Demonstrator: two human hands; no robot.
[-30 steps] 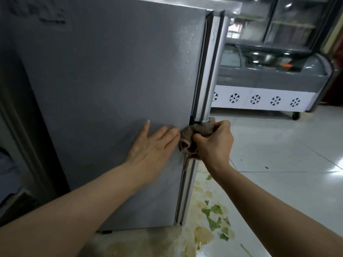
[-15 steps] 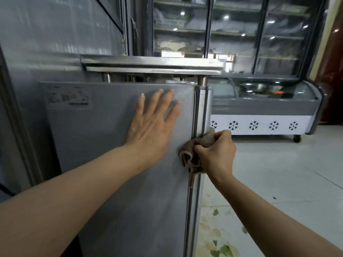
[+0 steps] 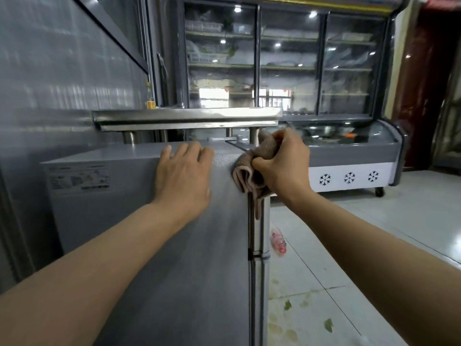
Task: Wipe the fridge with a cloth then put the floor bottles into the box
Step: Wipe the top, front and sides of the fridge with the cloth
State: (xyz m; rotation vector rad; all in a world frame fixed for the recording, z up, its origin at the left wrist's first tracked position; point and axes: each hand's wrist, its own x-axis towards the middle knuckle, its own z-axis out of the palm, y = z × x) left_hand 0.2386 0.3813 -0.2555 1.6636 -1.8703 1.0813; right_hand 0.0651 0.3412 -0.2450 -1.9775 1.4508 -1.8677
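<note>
A grey fridge point(image 3: 139, 245) fills the lower left, its side panel facing me and its door seam running down at the right. My left hand point(image 3: 184, 176) lies flat and spread on the side panel, fingertips at the top edge. My right hand point(image 3: 282, 163) grips a crumpled brown cloth point(image 3: 252, 168) pressed against the fridge's top front corner, a strip of cloth hanging down the seam. A clear plastic bottle with a red label point(image 3: 279, 243) lies on the floor just right of the fridge. No box is in view.
A steel shelf point(image 3: 187, 118) stands just above the fridge top. Behind it stands a tall glass-door display cooler point(image 3: 287, 58), and a low chest freezer with snowflake marks point(image 3: 349, 166) at right. The tiled floor point(image 3: 374, 245) carries stains and green leaf scraps near the fridge.
Both hands have risen from mid-height of the fridge to its top edge, the cloth sliding up along the door seam. My view has lifted with them, and the floor bottle has come into sight.
</note>
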